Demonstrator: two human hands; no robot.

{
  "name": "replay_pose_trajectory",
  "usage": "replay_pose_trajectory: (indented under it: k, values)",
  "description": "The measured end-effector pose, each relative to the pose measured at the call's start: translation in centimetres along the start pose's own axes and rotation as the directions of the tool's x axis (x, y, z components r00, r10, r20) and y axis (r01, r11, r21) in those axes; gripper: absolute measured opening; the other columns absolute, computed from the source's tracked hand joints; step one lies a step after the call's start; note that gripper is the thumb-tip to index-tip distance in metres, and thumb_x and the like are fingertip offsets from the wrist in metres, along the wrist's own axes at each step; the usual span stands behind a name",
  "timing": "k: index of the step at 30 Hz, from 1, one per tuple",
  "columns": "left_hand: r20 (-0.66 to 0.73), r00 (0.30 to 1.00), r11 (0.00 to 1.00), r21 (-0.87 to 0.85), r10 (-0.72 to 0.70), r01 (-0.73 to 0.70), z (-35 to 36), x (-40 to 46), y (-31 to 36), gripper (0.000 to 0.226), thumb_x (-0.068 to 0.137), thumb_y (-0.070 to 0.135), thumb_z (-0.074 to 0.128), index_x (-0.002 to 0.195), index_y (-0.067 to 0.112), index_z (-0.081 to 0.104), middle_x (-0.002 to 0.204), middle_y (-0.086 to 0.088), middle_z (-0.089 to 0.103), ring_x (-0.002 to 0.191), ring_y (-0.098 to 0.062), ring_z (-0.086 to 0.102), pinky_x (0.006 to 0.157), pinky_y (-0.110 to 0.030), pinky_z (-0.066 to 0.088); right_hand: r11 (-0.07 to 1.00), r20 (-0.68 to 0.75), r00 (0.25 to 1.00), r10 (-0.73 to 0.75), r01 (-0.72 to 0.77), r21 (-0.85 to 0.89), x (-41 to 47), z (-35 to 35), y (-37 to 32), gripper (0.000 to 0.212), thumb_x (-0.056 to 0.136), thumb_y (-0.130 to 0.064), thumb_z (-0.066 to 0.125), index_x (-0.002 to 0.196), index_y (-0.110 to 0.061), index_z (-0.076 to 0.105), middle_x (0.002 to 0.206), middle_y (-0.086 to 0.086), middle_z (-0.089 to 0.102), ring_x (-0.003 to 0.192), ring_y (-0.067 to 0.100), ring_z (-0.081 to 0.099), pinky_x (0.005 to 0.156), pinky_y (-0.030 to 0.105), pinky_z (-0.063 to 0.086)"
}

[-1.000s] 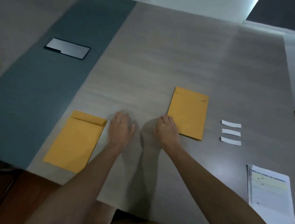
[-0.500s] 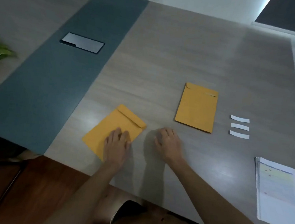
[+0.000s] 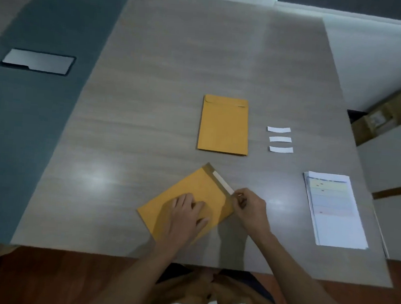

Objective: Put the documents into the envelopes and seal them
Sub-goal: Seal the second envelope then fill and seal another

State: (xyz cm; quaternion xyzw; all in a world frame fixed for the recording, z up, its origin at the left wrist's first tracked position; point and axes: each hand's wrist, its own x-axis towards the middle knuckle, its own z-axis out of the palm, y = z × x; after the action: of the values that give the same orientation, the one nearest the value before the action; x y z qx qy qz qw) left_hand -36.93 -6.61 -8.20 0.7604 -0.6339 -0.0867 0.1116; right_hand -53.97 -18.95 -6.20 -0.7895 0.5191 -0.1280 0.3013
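A yellow envelope [image 3: 199, 190] lies tilted near the table's front edge, its flap [image 3: 218, 181] folded open with a white strip showing. My left hand [image 3: 185, 214] presses flat on the envelope's body. My right hand [image 3: 250, 207] pinches the flap's near end between thumb and fingers. A second yellow envelope [image 3: 224, 125] lies flat and closed farther back. A stack of printed documents [image 3: 334, 208] rests at the right.
Three small white strips [image 3: 279, 139] lie in a column right of the far envelope. A metal cover plate [image 3: 37, 61] sits in the dark blue band at the left. The grey table [image 3: 150, 100] ends just in front of my arms. Cardboard boxes [image 3: 389, 111] stand beyond its right edge.
My left hand slid the left envelope toward the centre and turned it. My right hand moved to its top end and lifted the flap open, and the strip now shows.
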Motion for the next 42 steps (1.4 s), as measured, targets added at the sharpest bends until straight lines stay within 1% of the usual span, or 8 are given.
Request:
replay_pose_trajectory:
  k: [3, 8, 18, 21, 25, 29, 34, 42]
  values:
    - [0.082, 0.997, 0.999, -0.029, -0.013, 0.015, -0.8, 2.4, 1.2, 0.035, 0.077, 0.048, 0.072, 0.095, 0.02, 0.06, 0.108, -0.004, 0.054, 0.102, -0.027, 0.054, 0.082, -0.036, 0.041, 0.993, -0.007, 0.993, 0.12, -0.12, -0.001, 0.2, -0.6, 1.0, 0.015, 0.078, -0.014, 0.073, 0.091, -0.018, 0.067, 0.08, 0.001, 0.061, 0.07, 0.017, 0.06, 0.07, 0.032, 0.053]
    - [0.259, 0.966, 1.0, 0.024, -0.008, 0.002, -1.3, 5.6, 2.5, 0.079, 0.077, 0.067, 0.061, 0.143, 0.029, 0.039, 0.161, 0.004, 0.016, 0.142, -0.021, 0.023, 0.106, -0.038, 0.025, 0.986, -0.012, 0.986, 0.167, -0.167, -0.021, 0.6, -0.7, 1.2, 0.014, 0.082, -0.017, 0.071, 0.095, -0.015, 0.066, 0.088, -0.004, 0.048, 0.072, 0.008, 0.048, 0.059, 0.004, 0.035]
    - [0.244, 0.968, 0.998, 0.023, -0.062, 0.059, -1.4, 7.9, 5.3, 0.076, 0.07, 0.06, 0.073, 0.135, 0.029, 0.048, 0.154, 0.004, 0.032, 0.136, -0.022, 0.031, 0.102, -0.039, 0.029, 0.987, -0.072, 0.987, 0.146, -0.141, 0.071, 1.3, -3.8, 3.9, 0.02, 0.082, -0.022, 0.073, 0.101, -0.014, 0.068, 0.092, -0.002, 0.056, 0.078, 0.004, 0.052, 0.066, -0.001, 0.034]
    - [0.083, 0.993, 0.995, -0.048, -0.084, 0.088, -1.3, 8.2, 7.9, 0.043, 0.071, 0.044, 0.073, 0.107, 0.023, 0.064, 0.117, 0.0, 0.056, 0.111, -0.025, 0.05, 0.083, -0.035, 0.038, 0.987, -0.104, 0.983, 0.149, -0.141, 0.076, 1.3, -6.3, 6.1, 0.022, 0.082, -0.026, 0.071, 0.102, -0.015, 0.068, 0.094, 0.002, 0.061, 0.082, 0.008, 0.057, 0.077, 0.016, 0.046]
    - [-0.093, 0.99, 0.979, -0.18, -0.109, 0.091, -0.7, 8.5, 13.4, 0.018, 0.072, 0.021, 0.07, 0.086, 0.015, 0.06, 0.09, -0.002, 0.054, 0.086, -0.024, 0.051, 0.067, -0.032, 0.04, 0.981, -0.14, 0.971, 0.193, -0.19, 0.033, 1.0, -10.2, 10.1, 0.023, 0.082, -0.027, 0.068, 0.103, -0.017, 0.068, 0.098, 0.005, 0.064, 0.097, 0.021, 0.055, 0.081, 0.031, 0.046]
    - [0.048, 0.993, 0.944, -0.308, -0.11, 0.119, 0.5, 9.0, 20.7, 0.028, 0.079, 0.02, 0.065, 0.106, 0.012, 0.063, 0.105, -0.003, 0.053, 0.101, -0.021, 0.052, 0.08, -0.032, 0.047, 0.944, -0.226, 0.924, 0.309, -0.327, -0.043, 0.1, -14.7, 14.5, 0.034, 0.084, -0.035, 0.065, 0.113, -0.018, 0.065, 0.114, 0.009, 0.061, 0.108, 0.027, 0.049, 0.087, 0.039, 0.045]
    - [0.262, 0.912, 0.836, -0.378, -0.317, 0.399, 1.2, 11.1, 28.9, 0.048, 0.09, 0.029, 0.059, 0.134, 0.014, 0.051, 0.134, -0.001, 0.047, 0.12, -0.019, 0.048, 0.09, -0.026, 0.036, 0.859, -0.27, 0.843, 0.466, -0.504, -0.093, -1.1, -19.4, 20.0, 0.061, 0.078, -0.05, 0.067, 0.126, -0.015, 0.054, 0.126, 0.012, 0.053, 0.116, 0.03, 0.046, 0.094, 0.042, 0.044]
    - [0.291, 0.79, 0.688, -0.388, -0.54, 0.614, 3.4, 15.2, 34.7, 0.042, 0.082, 0.039, 0.065, 0.116, 0.016, 0.054, 0.121, -0.003, 0.06, 0.106, -0.027, 0.059, 0.08, -0.031, 0.046, 0.87, -0.141, 0.876, 0.462, -0.478, -0.119, -1.7, -21.1, 23.2, 0.07, 0.073, -0.052, 0.076, 0.124, -0.014, 0.048, 0.126, 0.007, 0.049, 0.114, 0.021, 0.045, 0.097, 0.033, 0.043]
